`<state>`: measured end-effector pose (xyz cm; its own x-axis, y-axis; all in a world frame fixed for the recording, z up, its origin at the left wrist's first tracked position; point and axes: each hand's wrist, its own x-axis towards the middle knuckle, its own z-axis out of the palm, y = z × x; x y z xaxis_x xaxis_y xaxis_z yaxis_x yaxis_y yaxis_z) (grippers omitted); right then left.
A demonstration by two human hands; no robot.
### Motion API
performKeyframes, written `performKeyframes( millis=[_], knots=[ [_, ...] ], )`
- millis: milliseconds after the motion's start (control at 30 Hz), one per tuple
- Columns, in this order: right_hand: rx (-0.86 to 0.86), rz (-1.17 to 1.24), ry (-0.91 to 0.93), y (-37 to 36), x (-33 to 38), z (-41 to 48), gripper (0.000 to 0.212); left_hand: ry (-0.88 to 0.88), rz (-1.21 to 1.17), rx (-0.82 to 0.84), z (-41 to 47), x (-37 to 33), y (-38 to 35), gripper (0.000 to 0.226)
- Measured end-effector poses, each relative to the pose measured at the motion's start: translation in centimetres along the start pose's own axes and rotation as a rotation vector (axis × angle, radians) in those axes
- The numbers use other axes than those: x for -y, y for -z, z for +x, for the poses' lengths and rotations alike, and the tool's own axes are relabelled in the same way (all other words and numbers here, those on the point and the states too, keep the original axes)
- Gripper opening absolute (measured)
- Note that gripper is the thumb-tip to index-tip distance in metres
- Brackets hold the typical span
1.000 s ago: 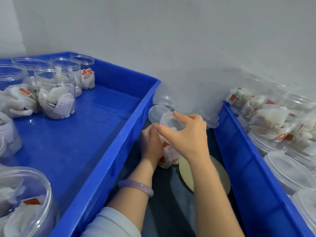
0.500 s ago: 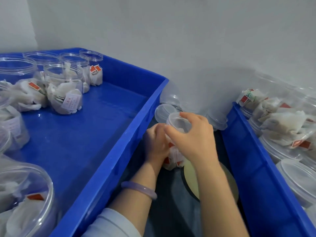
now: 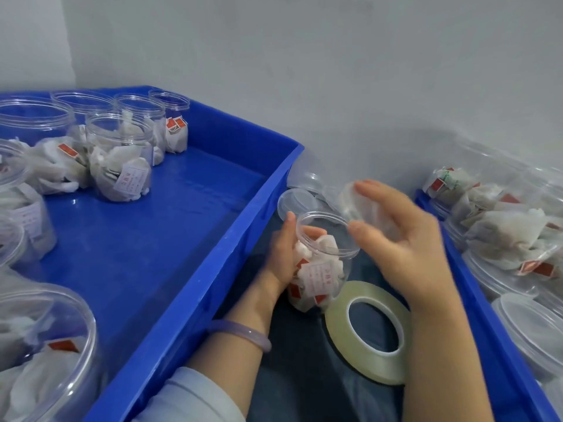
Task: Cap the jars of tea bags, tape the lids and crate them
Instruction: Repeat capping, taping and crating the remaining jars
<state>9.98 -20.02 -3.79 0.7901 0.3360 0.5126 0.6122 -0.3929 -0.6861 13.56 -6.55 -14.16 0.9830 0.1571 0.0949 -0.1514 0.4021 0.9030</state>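
Jar [image 3: 320, 269] of tea bags sits uncapped between the two blue crates, your left hand [image 3: 283, 254] wrapped round its side. Your right hand [image 3: 402, 248] hovers beside the mouth, fingers curled on what looks like a clear lid [image 3: 362, 205], blurred. Tape roll [image 3: 370, 330] lies just beside the jar base.

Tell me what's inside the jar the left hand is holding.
The jar holds white tea bags with red tags, plus a white printed label showing through the wall. Its mouth is open, no lid on. The left hand covers the jar's left side, hiding anything there.
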Motion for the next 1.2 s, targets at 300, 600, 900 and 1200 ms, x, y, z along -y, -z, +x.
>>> performKeyframes(
  millis=[300, 600, 900, 1200],
  knots=[
    [0.176, -0.194, -0.094, -2.9, -0.7, 0.4, 0.054, -0.273, 0.175, -0.174, -0.6, 0.3, 0.1, 0.06],
    [0.017, -0.103, -0.184, -4.1, -1.1, 0.7, 0.053, -0.607, 0.48, -0.365, -1.1, 1.0, -0.6, 0.049],
    [0.082, 0.039, -0.015, -0.6, -0.3, 0.2, 0.05, -0.182, 0.274, -0.173, -0.6, 0.0, 0.4, 0.067],
    [0.154, -0.129, -0.134, -2.6, -1.2, 0.6, 0.059, -0.401, 0.36, -0.288, -1.2, 0.2, -0.2, 0.044]
  ],
)
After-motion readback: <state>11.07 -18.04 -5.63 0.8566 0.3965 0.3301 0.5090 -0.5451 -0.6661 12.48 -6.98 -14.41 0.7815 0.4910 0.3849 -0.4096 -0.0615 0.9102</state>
